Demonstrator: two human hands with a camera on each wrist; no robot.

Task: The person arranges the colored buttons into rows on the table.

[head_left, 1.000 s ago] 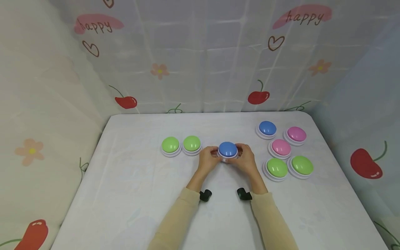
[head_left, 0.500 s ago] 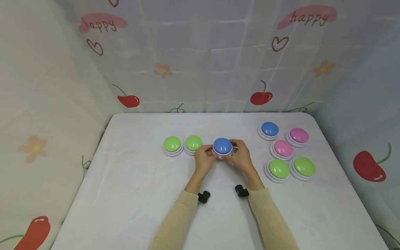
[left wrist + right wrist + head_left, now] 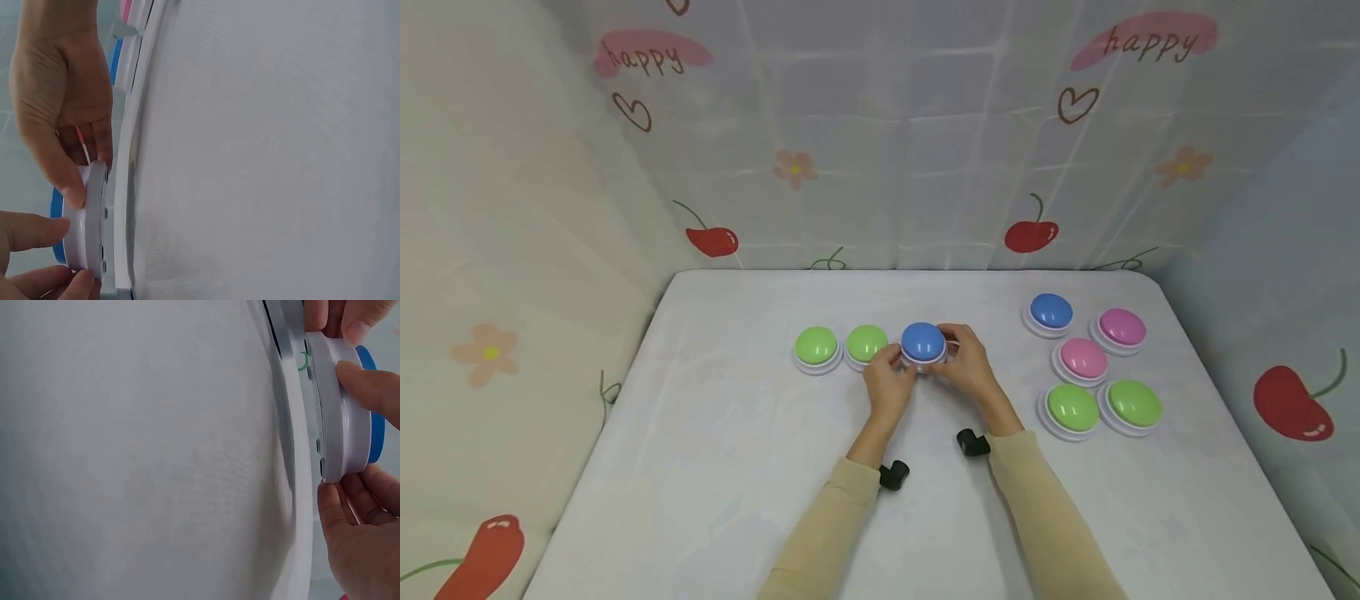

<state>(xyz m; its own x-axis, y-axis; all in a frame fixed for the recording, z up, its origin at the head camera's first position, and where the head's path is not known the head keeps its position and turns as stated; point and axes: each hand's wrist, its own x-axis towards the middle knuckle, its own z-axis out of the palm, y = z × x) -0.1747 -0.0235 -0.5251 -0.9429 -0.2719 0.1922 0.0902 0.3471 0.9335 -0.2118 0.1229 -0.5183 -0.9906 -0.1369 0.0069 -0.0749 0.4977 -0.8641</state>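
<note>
Both hands hold a blue-domed push button (image 3: 922,342) with a white round base between them, at mid table. My left hand (image 3: 889,387) grips its left side, and my right hand (image 3: 972,367) grips its right side. In the left wrist view the button's white base (image 3: 84,228) has small dark feet showing underneath, and a gap separates it from the table. The right wrist view shows fingers (image 3: 369,387) on its white rim too. Just left of it stand a green button (image 3: 866,342) and another green button (image 3: 816,345), side by side.
At the table's right are a blue button (image 3: 1051,311), two pink buttons (image 3: 1083,358) and two green buttons (image 3: 1072,407), grouped closely. A white cloth covers the table (image 3: 715,467). Printed curtains (image 3: 910,142) rise behind and at both sides.
Both hands have carried the blue button leftward and slightly farther back, closer to the green pair. The other buttons have stayed in place; the head view has shifted slightly.
</note>
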